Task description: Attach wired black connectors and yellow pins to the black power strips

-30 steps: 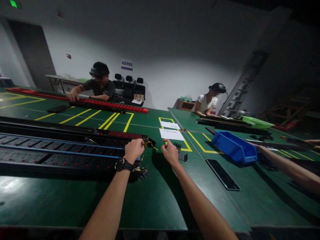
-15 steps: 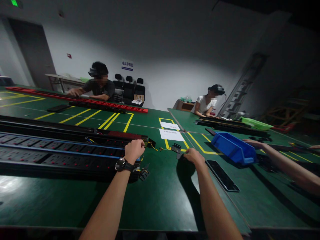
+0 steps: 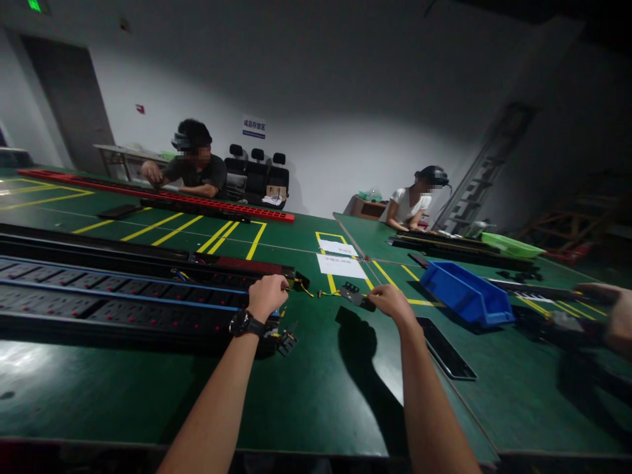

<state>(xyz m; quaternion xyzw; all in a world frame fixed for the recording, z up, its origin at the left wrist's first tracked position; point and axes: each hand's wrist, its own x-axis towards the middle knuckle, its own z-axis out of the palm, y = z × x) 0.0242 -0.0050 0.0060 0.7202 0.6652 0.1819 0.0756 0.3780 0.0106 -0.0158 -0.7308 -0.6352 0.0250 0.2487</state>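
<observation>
My right hand [image 3: 394, 304] pinches the edge of a flat black metal plate [image 3: 353, 295] with cut-outs at its far end. The plate is held just off the green table, its shadow falling below. My left hand [image 3: 267, 297], with a watch at the wrist, is closed at the right end of a long black power strip [image 3: 123, 299] with rows of sockets and red dots. What its fingers hold is hidden. Below that wrist, a small black bracket [image 3: 287, 342] sits at the strip's end. A yellow-green wire [image 3: 307, 291] with a metal terminal lies between the hands.
A black phone [image 3: 447, 349] and a blue bin [image 3: 467, 296] are to the right. Paper sheets [image 3: 340, 265] lie ahead. A co-worker's hand [image 3: 619, 316] is at the far right. Two people sit across the table, one behind a red rail [image 3: 197, 202].
My right hand has lifted the black plate slightly off the table and tilted it. My left hand stays put. The co-worker's arm at the right has drawn back from the blue bin.
</observation>
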